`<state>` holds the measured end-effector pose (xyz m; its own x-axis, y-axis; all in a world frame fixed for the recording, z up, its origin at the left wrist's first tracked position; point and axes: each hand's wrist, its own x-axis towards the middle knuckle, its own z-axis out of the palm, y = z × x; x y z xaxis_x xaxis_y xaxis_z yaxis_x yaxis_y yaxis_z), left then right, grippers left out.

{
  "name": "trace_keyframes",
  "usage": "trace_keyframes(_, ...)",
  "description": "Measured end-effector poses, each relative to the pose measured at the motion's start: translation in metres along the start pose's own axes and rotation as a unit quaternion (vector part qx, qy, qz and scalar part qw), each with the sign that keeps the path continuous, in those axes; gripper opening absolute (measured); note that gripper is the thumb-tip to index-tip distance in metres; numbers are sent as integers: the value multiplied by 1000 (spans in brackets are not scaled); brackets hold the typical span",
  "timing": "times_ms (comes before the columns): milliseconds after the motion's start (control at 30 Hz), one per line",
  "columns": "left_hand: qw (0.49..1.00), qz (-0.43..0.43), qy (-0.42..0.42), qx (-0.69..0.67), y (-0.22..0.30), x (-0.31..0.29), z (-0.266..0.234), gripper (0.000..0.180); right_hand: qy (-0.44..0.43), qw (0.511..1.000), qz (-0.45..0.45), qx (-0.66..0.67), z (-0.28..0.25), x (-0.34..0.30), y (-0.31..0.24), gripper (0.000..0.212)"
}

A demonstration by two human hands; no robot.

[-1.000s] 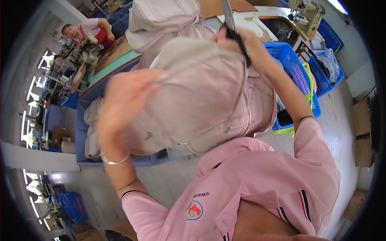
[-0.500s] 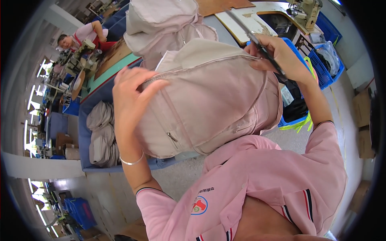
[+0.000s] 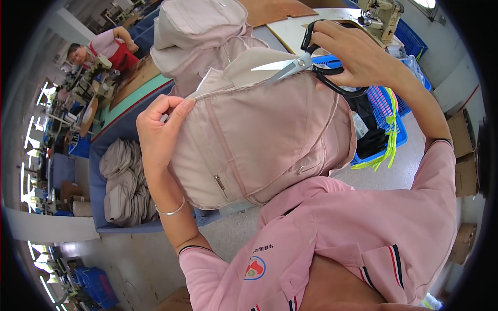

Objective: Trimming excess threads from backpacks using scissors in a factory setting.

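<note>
Head view: left hand pinches bag, right hand grips open scissors; likely trimming, next snip needs tautness.

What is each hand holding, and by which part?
The left hand pinches the pale pink fabric bag by its upper-left edge; the right hand holds black-handled metal scissors by the handle loops.

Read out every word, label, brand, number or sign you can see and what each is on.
Pink polo shirt: dark characters on the chest, wording not copied here.
Same shirt: round emblem, blue-rimmed with red and green, any lettering too small.
Pale label in the blue basket: too small to read.
</note>
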<state>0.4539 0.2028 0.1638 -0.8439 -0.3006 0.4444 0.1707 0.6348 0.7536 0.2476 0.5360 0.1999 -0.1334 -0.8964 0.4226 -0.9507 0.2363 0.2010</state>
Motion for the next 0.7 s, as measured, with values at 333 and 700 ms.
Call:
trace_keyframes(333, 1000, -2, 9, -23, -7, -4, 0, 17, -107, 993, 4, 44, 16, 28, -13, 50)
trace_keyframes(700, 999, -19, -3, -35, -15, -11, -2, 13, -85, 995, -16, 42, 21, 27, -16, 54)
